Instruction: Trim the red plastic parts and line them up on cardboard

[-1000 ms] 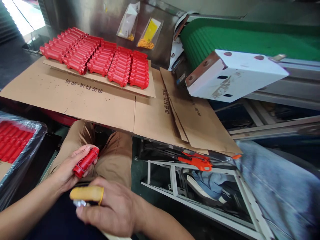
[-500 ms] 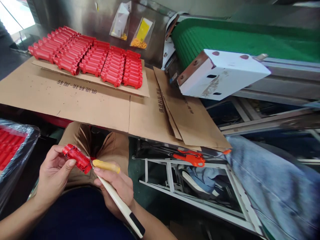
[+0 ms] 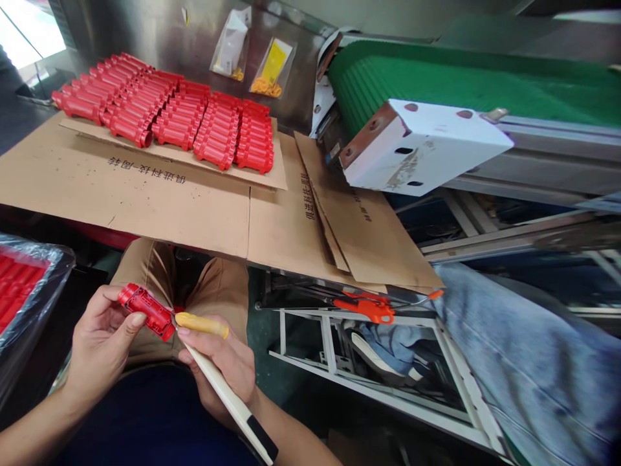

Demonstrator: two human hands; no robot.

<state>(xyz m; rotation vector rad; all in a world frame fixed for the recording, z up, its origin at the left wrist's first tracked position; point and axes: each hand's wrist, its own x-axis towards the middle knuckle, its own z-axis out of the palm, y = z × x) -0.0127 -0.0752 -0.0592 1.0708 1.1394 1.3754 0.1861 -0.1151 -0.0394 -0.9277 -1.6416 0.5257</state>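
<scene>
Above my lap, my left hand (image 3: 104,333) pinches a red plastic part (image 3: 146,310) between thumb and fingers. My right hand (image 3: 223,359) is closed around a long cream-coloured tool (image 3: 220,386) with a black end. A yellow cover (image 3: 201,324) sits on the index finger of that hand. The tool's tip is at the right end of the red part; whether it touches is too small to tell. Many similar red parts (image 3: 167,120) lie in rows on a cardboard sheet (image 3: 194,213) on the table.
At the left edge stands a plastic-lined bin (image 3: 61,259) of red parts. Two small bags (image 3: 274,68) lie behind the rows. A green conveyor (image 3: 460,81) with a white bracket (image 3: 424,145) is at the right. Orange-handled pliers (image 3: 366,307) hang under the table edge. A person's denim leg (image 3: 528,349) is nearby.
The whole view has shifted slightly. Both hands keep their holds on the red part and the tool, with almost the same pose.
</scene>
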